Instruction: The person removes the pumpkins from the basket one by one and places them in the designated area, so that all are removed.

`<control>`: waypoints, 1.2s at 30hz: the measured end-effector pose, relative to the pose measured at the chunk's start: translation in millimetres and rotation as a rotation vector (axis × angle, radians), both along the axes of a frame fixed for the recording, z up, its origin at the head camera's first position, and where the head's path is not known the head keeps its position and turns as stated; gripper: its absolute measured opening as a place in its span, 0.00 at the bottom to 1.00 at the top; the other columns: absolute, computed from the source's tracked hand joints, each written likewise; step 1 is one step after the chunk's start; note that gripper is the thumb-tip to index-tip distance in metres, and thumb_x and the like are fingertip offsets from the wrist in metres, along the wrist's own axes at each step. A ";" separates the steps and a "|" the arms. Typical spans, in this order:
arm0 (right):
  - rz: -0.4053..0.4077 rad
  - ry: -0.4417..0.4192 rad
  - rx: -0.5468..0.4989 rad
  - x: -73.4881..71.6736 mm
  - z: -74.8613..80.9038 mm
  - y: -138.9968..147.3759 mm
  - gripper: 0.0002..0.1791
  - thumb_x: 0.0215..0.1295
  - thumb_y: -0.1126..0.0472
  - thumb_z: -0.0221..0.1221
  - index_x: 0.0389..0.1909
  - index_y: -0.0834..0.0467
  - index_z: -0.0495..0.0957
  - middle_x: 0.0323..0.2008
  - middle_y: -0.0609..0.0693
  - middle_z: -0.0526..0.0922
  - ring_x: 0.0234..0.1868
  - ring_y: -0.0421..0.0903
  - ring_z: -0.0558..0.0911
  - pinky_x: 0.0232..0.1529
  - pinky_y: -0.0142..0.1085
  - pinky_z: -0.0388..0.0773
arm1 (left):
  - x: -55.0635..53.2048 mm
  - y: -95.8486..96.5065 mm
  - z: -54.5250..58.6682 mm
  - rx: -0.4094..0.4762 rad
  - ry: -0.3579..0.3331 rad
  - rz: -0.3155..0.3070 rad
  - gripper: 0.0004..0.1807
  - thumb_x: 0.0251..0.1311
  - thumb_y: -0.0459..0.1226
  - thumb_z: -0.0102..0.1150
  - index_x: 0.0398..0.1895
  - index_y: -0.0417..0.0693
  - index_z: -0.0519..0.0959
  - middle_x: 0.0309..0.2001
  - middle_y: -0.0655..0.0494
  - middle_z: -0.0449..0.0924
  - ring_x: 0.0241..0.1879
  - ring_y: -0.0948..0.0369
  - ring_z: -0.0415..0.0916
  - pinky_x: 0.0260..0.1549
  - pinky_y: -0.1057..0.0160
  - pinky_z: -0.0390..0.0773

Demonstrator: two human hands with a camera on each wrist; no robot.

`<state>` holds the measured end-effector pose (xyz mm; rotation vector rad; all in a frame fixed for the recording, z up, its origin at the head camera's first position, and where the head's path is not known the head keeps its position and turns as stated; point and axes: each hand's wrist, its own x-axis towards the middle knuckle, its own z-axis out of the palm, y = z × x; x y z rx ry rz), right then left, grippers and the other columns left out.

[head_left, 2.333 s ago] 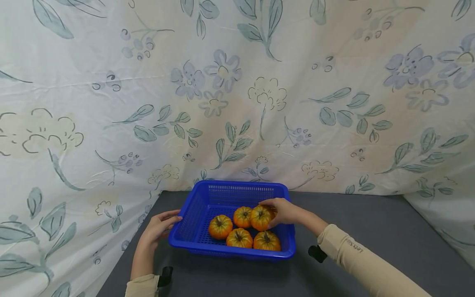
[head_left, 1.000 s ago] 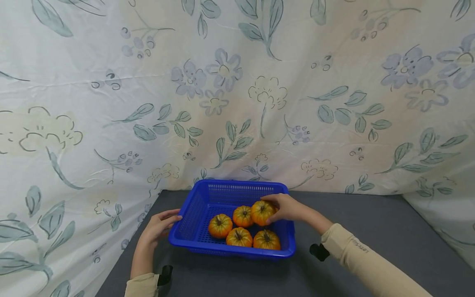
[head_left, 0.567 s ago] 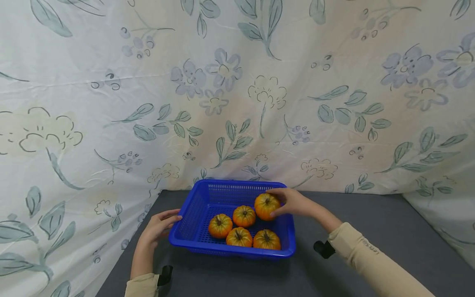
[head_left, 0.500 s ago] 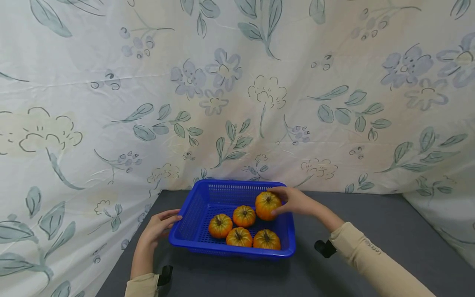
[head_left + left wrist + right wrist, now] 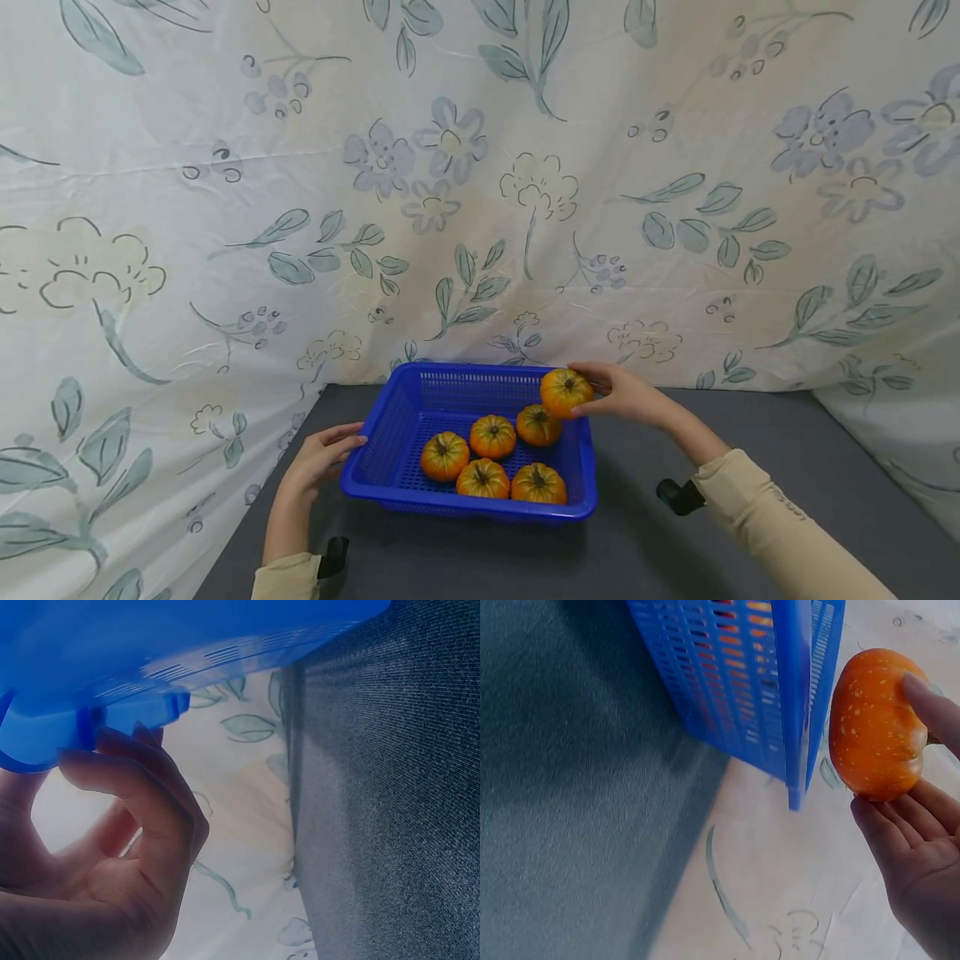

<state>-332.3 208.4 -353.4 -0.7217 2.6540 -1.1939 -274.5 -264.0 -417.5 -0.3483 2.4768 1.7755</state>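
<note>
Basket (image 5: 465, 390), 5 pumpkins (image 5: 492, 437) inside, cloth (image 5: 450, 308) behind

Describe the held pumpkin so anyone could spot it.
On the dark table sits a blue basket. Near its far right corner, the right hand grips an orange pumpkin. It alone is held; the five other pumpkins lie in the basket.

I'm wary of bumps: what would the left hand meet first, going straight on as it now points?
The left rim of the blue basket, which the left hand touches. Beyond it, the leftmost pumpkin looks next, though depth is unclear.
</note>
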 end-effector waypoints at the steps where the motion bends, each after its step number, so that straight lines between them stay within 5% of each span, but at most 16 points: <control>1: -0.008 0.003 0.002 -0.4 0.0 2.9 0.44 0.59 0.51 0.68 0.71 0.65 0.60 0.70 0.66 0.64 0.71 0.66 0.64 0.66 0.57 0.66 | -0.3 0.1 0.0 -0.001 0.002 -0.002 0.33 0.60 0.47 0.64 0.65 0.40 0.71 0.58 0.43 0.79 0.45 0.59 0.83 0.42 0.55 0.83; 20: -0.131 0.004 -0.037 -10.7 -23.1 48.1 0.46 0.59 0.52 0.68 0.71 0.70 0.58 0.70 0.70 0.62 0.70 0.69 0.62 0.65 0.59 0.65 | -2.0 0.1 -1.4 -0.003 0.004 0.004 0.34 0.60 0.48 0.65 0.65 0.40 0.71 0.56 0.44 0.80 0.42 0.60 0.83 0.41 0.55 0.83; 36: -0.132 0.023 0.013 -19.2 -54.6 64.6 0.43 0.59 0.54 0.68 0.67 0.73 0.61 0.65 0.73 0.67 0.66 0.70 0.68 0.62 0.59 0.69 | -1.1 1.6 -0.4 0.006 0.005 0.007 0.33 0.61 0.47 0.64 0.65 0.40 0.71 0.55 0.46 0.81 0.42 0.61 0.83 0.41 0.56 0.84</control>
